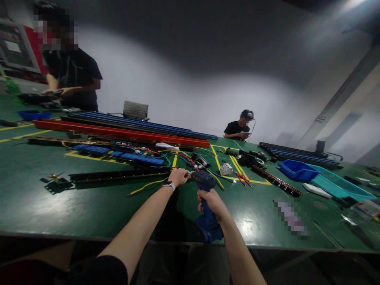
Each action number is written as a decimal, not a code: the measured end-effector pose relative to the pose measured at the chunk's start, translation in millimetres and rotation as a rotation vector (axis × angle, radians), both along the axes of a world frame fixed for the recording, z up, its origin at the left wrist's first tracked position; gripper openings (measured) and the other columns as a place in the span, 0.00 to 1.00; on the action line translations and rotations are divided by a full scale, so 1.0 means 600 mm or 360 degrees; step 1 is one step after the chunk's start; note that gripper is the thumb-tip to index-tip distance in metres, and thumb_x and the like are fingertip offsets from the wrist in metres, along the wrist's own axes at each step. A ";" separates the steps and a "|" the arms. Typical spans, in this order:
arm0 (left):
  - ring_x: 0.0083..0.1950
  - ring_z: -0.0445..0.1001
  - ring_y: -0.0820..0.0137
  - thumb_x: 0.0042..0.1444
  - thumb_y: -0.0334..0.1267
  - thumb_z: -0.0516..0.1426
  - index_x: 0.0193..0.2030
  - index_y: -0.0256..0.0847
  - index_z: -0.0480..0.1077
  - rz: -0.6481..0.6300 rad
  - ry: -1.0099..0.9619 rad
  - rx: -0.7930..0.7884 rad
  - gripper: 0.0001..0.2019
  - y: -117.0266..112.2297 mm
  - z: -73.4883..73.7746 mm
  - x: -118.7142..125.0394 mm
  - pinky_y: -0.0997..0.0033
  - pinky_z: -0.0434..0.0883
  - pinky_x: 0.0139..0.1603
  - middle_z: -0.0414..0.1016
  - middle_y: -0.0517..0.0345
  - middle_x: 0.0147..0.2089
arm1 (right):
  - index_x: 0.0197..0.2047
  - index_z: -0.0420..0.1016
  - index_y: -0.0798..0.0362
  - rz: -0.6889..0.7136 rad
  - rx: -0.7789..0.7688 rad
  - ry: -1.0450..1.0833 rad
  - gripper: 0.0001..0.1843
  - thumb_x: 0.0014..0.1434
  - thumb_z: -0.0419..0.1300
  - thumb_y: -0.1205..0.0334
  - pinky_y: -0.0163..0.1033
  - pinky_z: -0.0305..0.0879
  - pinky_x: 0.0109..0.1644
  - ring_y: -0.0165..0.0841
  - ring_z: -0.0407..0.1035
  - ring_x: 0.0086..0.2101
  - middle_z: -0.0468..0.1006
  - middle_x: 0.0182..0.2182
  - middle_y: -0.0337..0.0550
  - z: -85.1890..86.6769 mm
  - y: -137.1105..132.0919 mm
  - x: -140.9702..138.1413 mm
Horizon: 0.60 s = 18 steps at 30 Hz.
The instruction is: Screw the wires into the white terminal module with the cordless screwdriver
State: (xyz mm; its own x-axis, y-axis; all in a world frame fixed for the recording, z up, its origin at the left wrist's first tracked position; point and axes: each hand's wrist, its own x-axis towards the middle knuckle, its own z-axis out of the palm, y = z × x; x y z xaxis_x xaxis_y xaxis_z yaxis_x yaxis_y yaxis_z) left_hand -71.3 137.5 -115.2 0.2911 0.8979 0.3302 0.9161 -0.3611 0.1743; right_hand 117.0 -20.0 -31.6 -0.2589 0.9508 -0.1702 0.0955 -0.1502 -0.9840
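Note:
My right hand [211, 202] is closed around the handle of a blue cordless drill [206, 206], held over the green table [89, 206] with its nose pointing left. My left hand [178, 176] is curled at the drill's tip, fingers pinched on something small I cannot make out, right at the end of a long black rail [118, 175]. A white watch sits on my left wrist. A yellow wire [145, 186] lies just left of that hand.
Long red [118, 133] and blue rails lie across the back with blue modules and tangled wires. A white breaker [226, 169], red-handled tools, blue bins [298, 170] and a teal tray are to the right. One person stands at far left, another sits at the far edge.

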 end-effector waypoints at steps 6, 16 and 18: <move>0.49 0.77 0.60 0.64 0.54 0.51 0.47 0.48 0.79 -0.0034 -0.0021 0.0016 0.19 -0.002 0.003 0.000 0.63 0.65 0.48 0.81 0.50 0.46 | 0.25 0.63 0.53 -0.0018 -0.0017 -0.0019 0.11 0.51 0.58 0.57 0.32 0.58 0.20 0.28 0.68 0.15 0.66 0.18 0.33 0.000 0.001 0.000; 0.49 0.77 0.59 0.63 0.55 0.52 0.48 0.48 0.79 -0.0017 -0.0026 0.0049 0.20 0.000 -0.001 0.000 0.62 0.65 0.50 0.81 0.49 0.45 | 0.25 0.63 0.53 -0.0024 -0.0011 -0.0009 0.12 0.51 0.59 0.55 0.32 0.56 0.19 0.28 0.67 0.15 0.66 0.19 0.33 -0.007 0.003 0.001; 0.49 0.77 0.59 0.63 0.55 0.52 0.47 0.48 0.79 -0.0011 -0.0020 0.0046 0.20 0.001 -0.003 0.000 0.61 0.65 0.51 0.81 0.49 0.45 | 0.26 0.63 0.53 -0.0023 -0.0006 0.0002 0.12 0.51 0.60 0.55 0.32 0.56 0.19 0.28 0.67 0.15 0.66 0.19 0.33 -0.006 0.003 0.001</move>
